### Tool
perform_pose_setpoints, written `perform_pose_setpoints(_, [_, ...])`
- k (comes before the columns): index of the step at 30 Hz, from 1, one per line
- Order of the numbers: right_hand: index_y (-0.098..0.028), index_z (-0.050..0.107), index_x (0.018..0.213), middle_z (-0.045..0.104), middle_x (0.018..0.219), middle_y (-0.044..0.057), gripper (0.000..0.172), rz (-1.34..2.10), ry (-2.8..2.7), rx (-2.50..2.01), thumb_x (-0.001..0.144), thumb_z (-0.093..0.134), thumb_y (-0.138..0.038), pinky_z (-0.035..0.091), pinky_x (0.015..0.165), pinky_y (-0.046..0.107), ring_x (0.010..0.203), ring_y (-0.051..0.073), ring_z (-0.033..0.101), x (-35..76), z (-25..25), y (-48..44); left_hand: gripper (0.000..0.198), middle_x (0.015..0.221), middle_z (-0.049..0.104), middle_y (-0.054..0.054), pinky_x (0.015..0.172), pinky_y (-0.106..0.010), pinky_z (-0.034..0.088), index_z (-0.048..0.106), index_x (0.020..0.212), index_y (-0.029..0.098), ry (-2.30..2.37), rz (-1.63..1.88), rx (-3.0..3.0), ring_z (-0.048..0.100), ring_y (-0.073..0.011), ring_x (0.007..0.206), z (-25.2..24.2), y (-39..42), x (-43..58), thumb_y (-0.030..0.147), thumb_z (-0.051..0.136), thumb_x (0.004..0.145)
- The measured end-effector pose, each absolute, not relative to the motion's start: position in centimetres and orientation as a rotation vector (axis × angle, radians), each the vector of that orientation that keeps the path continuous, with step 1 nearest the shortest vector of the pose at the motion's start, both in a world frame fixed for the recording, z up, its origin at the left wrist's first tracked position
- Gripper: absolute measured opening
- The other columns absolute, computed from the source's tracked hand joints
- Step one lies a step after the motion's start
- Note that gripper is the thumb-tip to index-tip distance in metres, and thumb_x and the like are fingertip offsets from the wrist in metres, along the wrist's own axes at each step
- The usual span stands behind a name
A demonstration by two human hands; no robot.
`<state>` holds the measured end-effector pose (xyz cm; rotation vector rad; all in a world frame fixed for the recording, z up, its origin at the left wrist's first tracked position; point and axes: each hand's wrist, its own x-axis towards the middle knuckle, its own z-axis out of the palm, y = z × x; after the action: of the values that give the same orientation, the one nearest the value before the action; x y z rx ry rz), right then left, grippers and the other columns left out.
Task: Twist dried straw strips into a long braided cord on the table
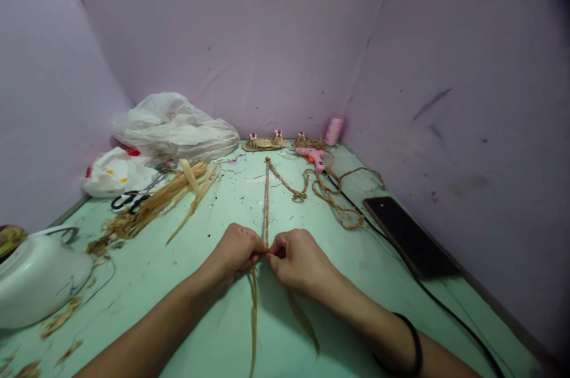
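A thin twisted cord of dried plant fibre [267, 206] runs straight from a fixed point near the table's far side down to my hands. My left hand [240, 249] pinches its near end from the left. Opposite it, my right hand [298, 256] pinches at the same spot, fingertips almost touching the left ones. One loose fibre strand [254, 318] trails below the left hand, and another strand [303, 321] hangs below the right. From the cord's far end, a finished length of rope [327, 191] winds off to the right in loose loops.
A bundle of dried fibre strips [167, 194] lies left, by black-handled scissors [129, 200] and plastic bags [173, 126]. A white container [40, 277] stands near left. At right are a pink glue gun [314, 157], its black cable, a thread spool [333, 130] and a phone [409, 235]. Walls enclose the table.
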<state>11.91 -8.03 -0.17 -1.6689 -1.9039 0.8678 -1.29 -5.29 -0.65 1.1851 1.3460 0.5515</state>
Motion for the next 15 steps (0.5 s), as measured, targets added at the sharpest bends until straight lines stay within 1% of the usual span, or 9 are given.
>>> perform_pose_setpoints(4, [-0.016, 0.061, 0.056, 0.058, 0.050, 0.004, 0.019, 0.737, -1.992, -1.619, 0.068, 0.048, -0.022, 0.021, 0.043, 0.023, 0.042, 0.010, 0.041, 11.5, -0.3, -9.0, 0.010, 0.034, 0.039, 0.005, 0.031, -0.020, 0.010, 0.052, 0.048, 0.013, 1.278, 0.517, 1.115, 0.022, -0.0033, 0.027, -0.3, -5.3, -1.7, 0.022, 0.051, 0.053])
perform_pose_setpoints(8, [-0.017, 0.062, 0.061, 0.059, 0.054, 0.004, 0.021, 0.601, -2.138, -1.515, 0.071, 0.044, -0.020, 0.020, 0.045, 0.023, 0.043, 0.009, 0.038, 11.0, -0.4, -9.7, 0.006, 0.031, 0.036, 0.006, 0.033, -0.018, 0.012, 0.052, 0.047, 0.012, 1.294, 0.556, 1.122, 0.022, -0.0024, 0.030, -0.4, -5.2, -1.7, 0.017, 0.051, 0.047])
perform_pose_setpoints(11, [-0.017, 0.063, 0.062, 0.059, 0.054, 0.004, 0.020, 0.599, -2.209, -1.510, 0.072, 0.048, -0.026, 0.020, 0.045, 0.023, 0.044, 0.009, 0.038, 11.5, 0.1, -9.4, 0.005, 0.032, 0.037, 0.006, 0.036, -0.018, 0.015, 0.050, 0.046, 0.012, 1.292, 0.587, 1.121, 0.025, -0.0027, 0.033, -0.6, -5.2, -1.7, 0.016, 0.051, 0.046])
perform_pose_setpoints(13, [-0.018, 0.062, 0.059, 0.058, 0.052, 0.003, 0.027, 0.592, -2.146, -1.575, 0.074, 0.048, -0.034, 0.021, 0.045, 0.023, 0.044, 0.009, 0.039, 13.0, 0.6, -8.2, 0.007, 0.035, 0.037, 0.006, 0.038, -0.018, 0.017, 0.050, 0.047, 0.012, 1.276, 0.597, 1.150, 0.026, -0.0032, 0.036, -0.7, -5.2, -1.8, 0.018, 0.052, 0.047])
perform_pose_setpoints(14, [-0.018, 0.062, 0.059, 0.058, 0.052, 0.003, 0.030, 0.558, -2.070, -1.626, 0.076, 0.046, -0.036, 0.023, 0.046, 0.022, 0.045, 0.010, 0.041, 14.2, 0.9, -7.4, 0.008, 0.036, 0.037, 0.006, 0.039, -0.019, 0.017, 0.050, 0.047, 0.012, 1.266, 0.594, 1.169, 0.027, -0.0035, 0.036, -0.8, -5.2, -1.9, 0.020, 0.053, 0.049])
perform_pose_setpoints(15, [-0.017, 0.063, 0.063, 0.059, 0.055, 0.004, 0.030, 0.489, -1.969, -1.686, 0.077, 0.044, -0.036, 0.026, 0.047, 0.022, 0.049, 0.011, 0.045, 15.7, 1.1, -6.3, 0.010, 0.036, 0.037, 0.006, 0.039, -0.019, 0.018, 0.050, 0.048, 0.012, 1.255, 0.583, 1.186, 0.027, -0.0037, 0.037, -0.8, -5.3, -2.0, 0.022, 0.053, 0.050])
